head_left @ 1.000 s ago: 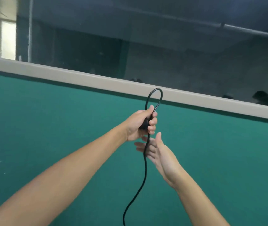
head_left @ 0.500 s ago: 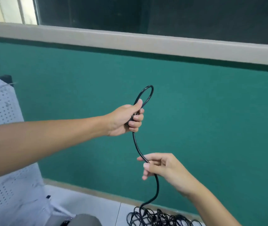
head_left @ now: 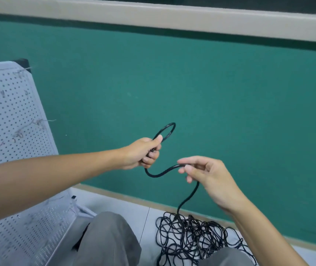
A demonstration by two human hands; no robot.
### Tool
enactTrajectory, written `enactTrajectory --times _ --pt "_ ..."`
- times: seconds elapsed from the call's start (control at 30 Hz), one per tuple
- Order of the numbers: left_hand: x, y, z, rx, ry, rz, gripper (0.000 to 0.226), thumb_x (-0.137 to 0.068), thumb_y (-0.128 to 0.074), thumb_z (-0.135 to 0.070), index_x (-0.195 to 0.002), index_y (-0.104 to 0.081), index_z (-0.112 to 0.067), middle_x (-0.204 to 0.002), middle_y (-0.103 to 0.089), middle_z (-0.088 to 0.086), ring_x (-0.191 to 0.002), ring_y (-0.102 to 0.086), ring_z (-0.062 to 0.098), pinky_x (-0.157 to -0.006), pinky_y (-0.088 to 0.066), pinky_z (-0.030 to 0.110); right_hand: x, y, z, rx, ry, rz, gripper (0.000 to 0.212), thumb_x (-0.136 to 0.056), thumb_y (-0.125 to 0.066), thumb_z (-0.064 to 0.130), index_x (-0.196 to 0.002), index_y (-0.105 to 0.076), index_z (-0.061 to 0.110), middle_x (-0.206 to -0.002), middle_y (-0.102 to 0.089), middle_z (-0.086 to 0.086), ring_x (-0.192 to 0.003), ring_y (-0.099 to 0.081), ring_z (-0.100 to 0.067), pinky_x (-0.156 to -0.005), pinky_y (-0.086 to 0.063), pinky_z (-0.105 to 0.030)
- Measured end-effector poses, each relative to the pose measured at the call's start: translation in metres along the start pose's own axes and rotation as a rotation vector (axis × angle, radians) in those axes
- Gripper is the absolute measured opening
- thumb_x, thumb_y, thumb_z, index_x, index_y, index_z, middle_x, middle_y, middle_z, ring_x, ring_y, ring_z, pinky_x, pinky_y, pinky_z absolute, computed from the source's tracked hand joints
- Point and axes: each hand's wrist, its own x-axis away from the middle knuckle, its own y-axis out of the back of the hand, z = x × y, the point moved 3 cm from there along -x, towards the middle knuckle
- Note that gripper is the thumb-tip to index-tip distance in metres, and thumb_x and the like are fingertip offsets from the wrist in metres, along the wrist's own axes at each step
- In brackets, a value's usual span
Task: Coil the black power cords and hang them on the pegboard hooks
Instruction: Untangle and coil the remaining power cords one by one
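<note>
Both hands grip cord (head_left: 161,172): left hand (head_left: 141,153), right hand (head_left: 207,175), pile (head_left: 191,239) partly hidden.

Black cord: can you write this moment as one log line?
left hand: grips loop | right hand: pinches thin black power cord | tangled pile on floor

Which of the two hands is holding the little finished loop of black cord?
The left hand. Its fingers grip the black power cord with a small loop standing above them. The right hand only pinches the single strand rising from the tangled pile on the floor.
</note>
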Motion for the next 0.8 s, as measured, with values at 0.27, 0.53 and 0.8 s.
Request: enactTrajectory --times 0.27,0.53,0.8 --pt "0.062 -0.083 0.026 0.165 -0.062 0.213 0.057 -0.088 -0.048 -0.079 -0.085 -0.042 -0.022 -0.069 -0.025 -0.001 -0.052 -0.019 0.012 -0.047 -0.024 0.02 0.033 -0.007 0.02 0.168 0.068 -0.331 0.012 -0.086 -0.081 0.012 -0.089 -0.069 0.015 -0.075 -0.074 0.001 -0.06 -0.07 -0.018 -0.074 -0.059 -0.037" --pt "0.115 -0.109 0.05 0.268 -0.189 0.333 0.016 -0.099 -0.056 -0.023 -0.084 -0.06 -0.022 -0.066 -0.035 -0.002 -0.051 -0.022 0.01 -0.05 -0.022 0.024 0.083 -0.027 0.012 0.22 0.021 -0.509 0.03 -0.076 -0.09 0.026 -0.078 -0.064 0.01 -0.065 -0.071 -0.001 -0.058 -0.072 -0.017 -0.062 -0.057 -0.027" --pt "0.151 -0.099 0.073 0.477 -0.279 0.276 0.019 -0.105 -0.046 -0.026 -0.093 -0.051 -0.012 -0.068 -0.04 -0.002 -0.051 -0.032 0.01 -0.052 -0.026 0.024 0.129 -0.054 -0.035 0.12 0.027 -0.272 0.01 -0.095 -0.07 0.007 -0.094 -0.068 0.016 -0.089 -0.077 -0.007 -0.091 -0.074 -0.026 -0.091 -0.057 -0.039"
